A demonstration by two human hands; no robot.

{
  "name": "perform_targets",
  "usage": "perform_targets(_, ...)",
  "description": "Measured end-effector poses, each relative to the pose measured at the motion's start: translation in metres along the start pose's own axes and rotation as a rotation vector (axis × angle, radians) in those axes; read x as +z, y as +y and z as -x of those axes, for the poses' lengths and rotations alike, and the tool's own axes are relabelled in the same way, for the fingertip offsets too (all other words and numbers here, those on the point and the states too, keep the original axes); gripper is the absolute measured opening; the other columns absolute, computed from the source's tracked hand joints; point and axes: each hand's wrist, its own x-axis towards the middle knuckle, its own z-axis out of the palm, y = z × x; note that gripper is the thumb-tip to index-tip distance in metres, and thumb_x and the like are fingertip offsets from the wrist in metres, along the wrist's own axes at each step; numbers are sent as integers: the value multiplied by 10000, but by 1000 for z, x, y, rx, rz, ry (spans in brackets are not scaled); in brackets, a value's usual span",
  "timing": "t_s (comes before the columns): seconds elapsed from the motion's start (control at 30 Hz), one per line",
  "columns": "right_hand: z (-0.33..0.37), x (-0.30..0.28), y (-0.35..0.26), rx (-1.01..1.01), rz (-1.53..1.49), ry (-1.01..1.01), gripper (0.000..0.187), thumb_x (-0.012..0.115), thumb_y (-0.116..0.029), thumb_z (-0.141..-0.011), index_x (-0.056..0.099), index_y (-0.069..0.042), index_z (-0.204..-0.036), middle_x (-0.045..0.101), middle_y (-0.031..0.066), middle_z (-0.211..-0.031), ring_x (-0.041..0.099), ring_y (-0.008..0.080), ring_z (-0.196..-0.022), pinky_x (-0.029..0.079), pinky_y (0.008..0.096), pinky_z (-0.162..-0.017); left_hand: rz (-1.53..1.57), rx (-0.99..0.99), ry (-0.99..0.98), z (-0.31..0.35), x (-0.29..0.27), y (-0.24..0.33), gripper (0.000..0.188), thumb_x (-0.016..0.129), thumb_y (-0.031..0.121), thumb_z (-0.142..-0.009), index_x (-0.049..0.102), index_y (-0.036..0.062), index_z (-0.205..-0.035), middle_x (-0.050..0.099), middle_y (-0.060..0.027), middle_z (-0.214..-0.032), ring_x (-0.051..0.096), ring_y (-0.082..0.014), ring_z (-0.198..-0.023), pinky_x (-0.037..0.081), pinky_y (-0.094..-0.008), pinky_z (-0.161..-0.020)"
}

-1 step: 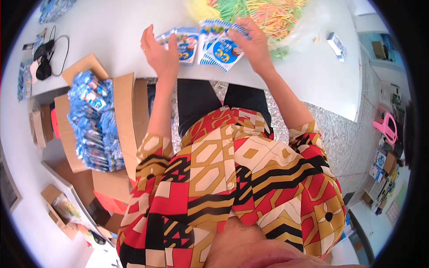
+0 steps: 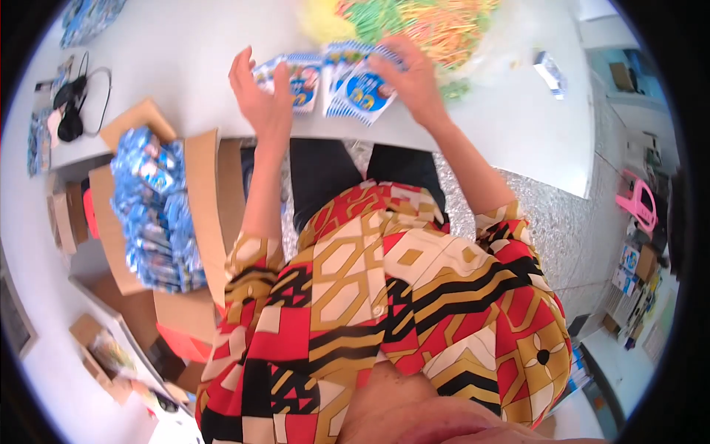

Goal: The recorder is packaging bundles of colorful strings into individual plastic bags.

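On the near side of the table (image 2: 518, 140), my right hand (image 2: 414, 85) pinches blue-and-white packets (image 2: 367, 95); to the left, my left hand (image 2: 263, 103), fingers loosely spread, hovers by other packets (image 2: 305, 83).

White table (image 2: 518, 140) spans upper part of view, front edge bowed by lens, one corner toward right. Speckled grey floor (image 2: 551, 229) below table edge and off right end, thin seam line crossing it. Pale surface (image 2: 48, 314) along left side, wall or floor unclear; grey-edged panel (image 2: 16, 322) at far left rim. Blue-tinted shelving (image 2: 629, 103) upper right; pale counter (image 2: 617, 362) lower right. Light bright, diffuse, cooler toward right.
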Motion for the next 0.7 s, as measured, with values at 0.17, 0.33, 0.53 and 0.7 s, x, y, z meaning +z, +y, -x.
perform_targets(0.17,3,-2,-14,-111,73,-119,198,674,-167,-824,590,-78,-980,566,5,-866,553,84,-661,472,239,-557,940,-472,-597,9,6,18,539,512,298,-938,371,3,-1366,455,-126,-1334,419,-227,-1251,313,-342,-1051)
perform_targets(0.33,11,-15,-26,-116,144,-133,254,638,-207,-761,583,-53,-955,579,116,-896,571,289,-869,457,379,-784,1536,-1006,-817,40,29,13,543,557,240,-912,336,38,-1365,472,-119,-1329,486,-290,-1203,392,-463,-1017)
perform_targets(0.53,9,-61,-13,-655,665,72,212,622,-217,-820,582,-92,-986,565,93,-897,596,274,-812,476,380,-676,1561,-1104,-1056,29,75,39,419,539,184,-892,431,58,-1277,590,-149,-1143,598,-321,-1012,484,-508,-875)
perform_targets(0.7,12,-75,-23,-348,790,40,207,631,-244,-817,589,-117,-975,569,50,-865,614,237,-796,489,358,-625,1368,-1076,-1251,12,97,45,418,543,45,-820,461,43,-1230,614,-151,-1084,629,-296,-959,532,-445,-812)
